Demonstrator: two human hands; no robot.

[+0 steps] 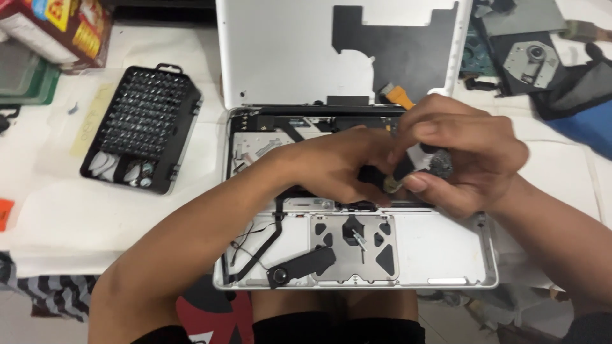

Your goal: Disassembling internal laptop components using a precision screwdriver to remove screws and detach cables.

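A small black component point(428, 162), rounded and matte with a short ribbon tail, is being pinched between both hands just above the middle of the opened laptop shell point(446, 245). The right hand point(465, 153) is gripping it with thumb and forefinger; the left hand point(338, 167) is steadying its near end. A light, even hold seems best, avoiding strain on the thin cable. Left of the shell, a black bit case point(143, 127) is lying open.
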